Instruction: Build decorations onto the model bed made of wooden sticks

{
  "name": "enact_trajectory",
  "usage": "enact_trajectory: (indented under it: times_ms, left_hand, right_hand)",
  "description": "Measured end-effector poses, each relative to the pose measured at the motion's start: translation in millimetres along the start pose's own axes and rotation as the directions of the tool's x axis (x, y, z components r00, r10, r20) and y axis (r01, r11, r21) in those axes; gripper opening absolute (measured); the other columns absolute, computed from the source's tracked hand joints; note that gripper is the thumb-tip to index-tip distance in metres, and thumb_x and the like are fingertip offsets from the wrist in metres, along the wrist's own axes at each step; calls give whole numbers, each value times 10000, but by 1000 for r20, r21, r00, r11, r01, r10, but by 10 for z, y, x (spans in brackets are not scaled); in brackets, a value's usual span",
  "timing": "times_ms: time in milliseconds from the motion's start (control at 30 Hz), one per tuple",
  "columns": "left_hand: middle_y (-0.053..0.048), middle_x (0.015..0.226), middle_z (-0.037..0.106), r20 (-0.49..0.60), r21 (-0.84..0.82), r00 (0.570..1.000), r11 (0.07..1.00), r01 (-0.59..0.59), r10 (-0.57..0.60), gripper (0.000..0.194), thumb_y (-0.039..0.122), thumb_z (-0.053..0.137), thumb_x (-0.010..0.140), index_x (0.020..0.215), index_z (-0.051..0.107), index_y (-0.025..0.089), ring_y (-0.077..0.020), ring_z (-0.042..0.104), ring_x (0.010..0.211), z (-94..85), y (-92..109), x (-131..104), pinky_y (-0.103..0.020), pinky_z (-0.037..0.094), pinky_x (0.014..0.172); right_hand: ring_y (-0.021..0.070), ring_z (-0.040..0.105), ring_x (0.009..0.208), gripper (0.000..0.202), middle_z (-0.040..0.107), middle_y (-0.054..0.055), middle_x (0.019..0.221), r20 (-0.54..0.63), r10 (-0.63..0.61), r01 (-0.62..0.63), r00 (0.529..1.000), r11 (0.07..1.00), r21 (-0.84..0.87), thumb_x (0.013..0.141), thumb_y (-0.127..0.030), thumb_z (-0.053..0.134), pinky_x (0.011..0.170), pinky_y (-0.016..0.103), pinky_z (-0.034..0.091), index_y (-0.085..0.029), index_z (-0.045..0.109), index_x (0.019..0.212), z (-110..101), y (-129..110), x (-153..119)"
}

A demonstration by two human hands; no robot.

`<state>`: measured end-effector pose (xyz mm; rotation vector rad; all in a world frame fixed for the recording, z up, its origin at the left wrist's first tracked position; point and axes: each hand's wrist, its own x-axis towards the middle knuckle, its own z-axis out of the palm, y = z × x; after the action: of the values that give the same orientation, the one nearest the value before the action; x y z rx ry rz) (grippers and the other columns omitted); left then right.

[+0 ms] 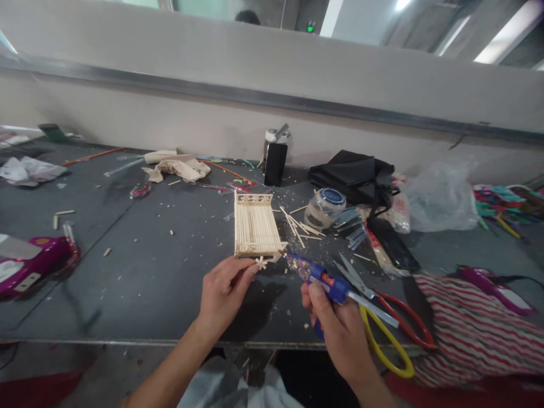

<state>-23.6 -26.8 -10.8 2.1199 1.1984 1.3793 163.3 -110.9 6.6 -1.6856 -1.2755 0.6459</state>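
A small model made of pale wooden sticks (256, 224), shaped like a bed with low railings at both ends, stands on the dark table. My left hand (227, 289) pinches a tiny star-shaped piece of crossed sticks (260, 262) just in front of the model's near end. In my right hand (334, 323) is a blue glue gun (317, 273), its clear glue stick jutting from the back. The gun's nozzle points left, close to the near right corner of the model. Whether the nozzle touches the wood I cannot tell.
Scissors (385, 306) with red and yellow handles lie right of the glue gun. Loose sticks (300, 226), a clear jar (325, 207), a propped phone (276, 164) and a black bag (352, 173) are behind. Striped cloth (480, 323) covers the right front edge.
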Motion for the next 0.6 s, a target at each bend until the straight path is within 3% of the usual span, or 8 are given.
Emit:
enact_trajectory:
  times_ms: [600]
  left_hand:
    - [-5,726,707,-3,-3,1000,1000,-17,17,118,249,596,863,833,699,198,-123,645,634,10,-11,2,-213,501,577]
  right_hand:
    - [165,571,603,386,627,29,648,7,-35,35,999,999,-35,905,-485,463,527,255,441,-184,629,730,-8,-14,23]
